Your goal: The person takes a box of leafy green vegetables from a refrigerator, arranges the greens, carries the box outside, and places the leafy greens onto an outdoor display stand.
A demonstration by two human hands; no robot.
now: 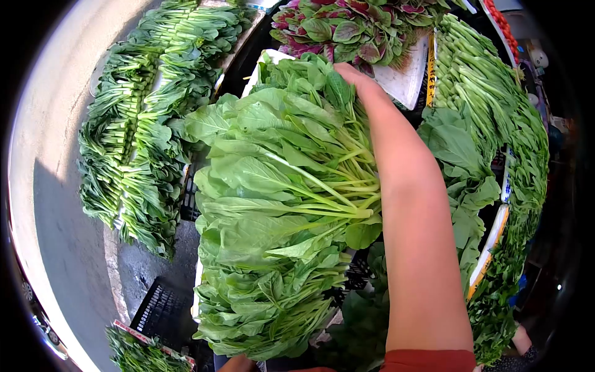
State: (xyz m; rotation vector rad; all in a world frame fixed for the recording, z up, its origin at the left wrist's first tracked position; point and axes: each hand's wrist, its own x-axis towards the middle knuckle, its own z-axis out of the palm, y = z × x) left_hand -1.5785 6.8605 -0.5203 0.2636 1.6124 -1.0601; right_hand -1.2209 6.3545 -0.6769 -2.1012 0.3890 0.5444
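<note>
A large heap of light green leafy vegetables (266,186), with pale stems pointing right, fills the middle of the view. My right arm reaches forward along its right side. My right hand (352,75) is at the heap's far end, against the leaves, and its fingers are hidden there. Only a small part of my left hand (238,364) shows at the bottom edge, beside the near end of the heap. Its fingers are out of sight beneath the leaves. A white box edge (266,62) shows under the far left side of the heap.
Rows of dark green stemmed vegetables (133,130) lie to the left. Red-and-green amaranth (353,31) is at the far end. More greens (480,93) are stacked on the right. A black plastic crate (158,310) stands at lower left, with pavement (62,217) beyond.
</note>
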